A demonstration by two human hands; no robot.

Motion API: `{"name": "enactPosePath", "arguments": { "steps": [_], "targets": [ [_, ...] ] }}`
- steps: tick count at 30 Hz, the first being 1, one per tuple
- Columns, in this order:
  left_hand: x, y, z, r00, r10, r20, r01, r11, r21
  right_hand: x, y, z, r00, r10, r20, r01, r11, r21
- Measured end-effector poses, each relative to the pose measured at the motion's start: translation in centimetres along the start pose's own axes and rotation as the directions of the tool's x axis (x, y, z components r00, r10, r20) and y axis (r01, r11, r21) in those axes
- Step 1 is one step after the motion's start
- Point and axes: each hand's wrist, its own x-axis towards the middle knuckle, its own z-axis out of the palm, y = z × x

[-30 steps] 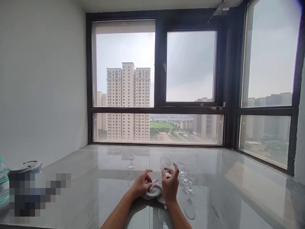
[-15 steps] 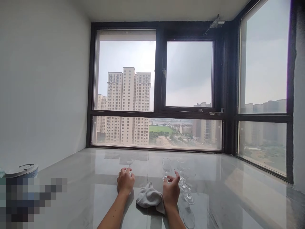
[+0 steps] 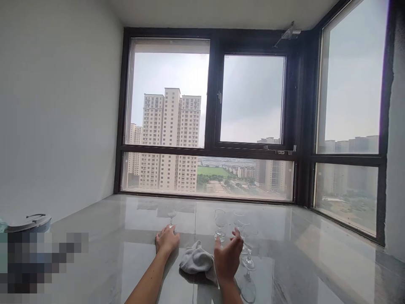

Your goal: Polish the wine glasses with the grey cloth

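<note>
My left hand (image 3: 166, 240) reaches forward on the glossy grey counter (image 3: 316, 261), fingers curled round the foot of a small clear wine glass (image 3: 171, 216) that stands upright. My right hand (image 3: 228, 255) hovers open, fingers spread, holding nothing, just right of a crumpled white cloth (image 3: 196, 261). A stemmed glass (image 3: 220, 223) stands upright just beyond its fingertips. Several more clear glasses (image 3: 249, 251) stand in a row right of that hand, running toward me.
A lidded metal pot (image 3: 30, 221) sits at the far left by a pixelated patch. A white wall bounds the left side. Dark-framed windows (image 3: 215, 143) close off the back and right of the counter.
My left hand left the cloth and moved left to the small glass. My right hand let go of the stemmed glass, which now stands on the counter. The view tilted up a little.
</note>
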Motion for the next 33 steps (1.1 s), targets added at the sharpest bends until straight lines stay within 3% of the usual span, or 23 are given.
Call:
{"name": "enactPosePath", "arguments": {
  "steps": [3, 7, 10, 13, 16, 22, 24, 28, 33],
  "targets": [
    [-0.4, -0.1, -0.3, 0.999, 0.022, -0.034, -0.022, 1.0, 0.008, -1.6, -0.3, -1.1, 0.978, -0.064, 0.201, 0.063, 0.998, 0.015],
    [-0.7, -0.1, -1.1, 0.996, 0.011, -0.092, -0.008, 0.999, 0.038, -3.3, -0.4, -1.3, 0.87, -0.109, 0.481, 0.082, 0.994, 0.077],
    [-0.8, 0.0, -1.5, 0.99, -0.018, -0.143, 0.025, 0.999, 0.044, -3.7, -0.8, -1.1, 0.79, -0.116, 0.602, 0.083, 0.993, 0.082],
    [-0.9, 0.0, -1.7, 0.992, 0.012, -0.122, -0.011, 1.0, 0.009, -3.8, -1.1, -1.1, 0.745, -0.129, 0.654, 0.097, 0.992, 0.085],
    [-1.0, 0.0, -1.9, 0.996, 0.054, -0.076, -0.057, 0.997, -0.044, -3.7, -1.1, -1.1, 0.733, -0.147, 0.664, 0.104, 0.989, 0.105],
    [-1.9, 0.4, -1.7, 0.975, 0.222, 0.015, -0.216, 0.961, -0.175, -3.3, -1.2, -1.0, 0.782, -0.139, 0.607, 0.076, 0.989, 0.128],
    [-2.7, 1.0, -1.4, 0.938, 0.344, 0.035, -0.323, 0.909, -0.265, -3.1, -1.5, -1.0, 0.81, -0.142, 0.569, 0.069, 0.987, 0.148],
    [-4.6, 2.1, -1.0, 0.811, 0.585, 0.002, -0.527, 0.732, -0.432, -3.0, -1.8, -1.1, 0.866, -0.174, 0.469, 0.091, 0.977, 0.195],
    [-5.3, 2.4, -1.1, 0.744, 0.668, -0.011, -0.608, 0.671, -0.424, -3.2, -1.4, -0.7, 0.903, -0.287, 0.32, 0.238, 0.954, 0.183]
  ]
}}
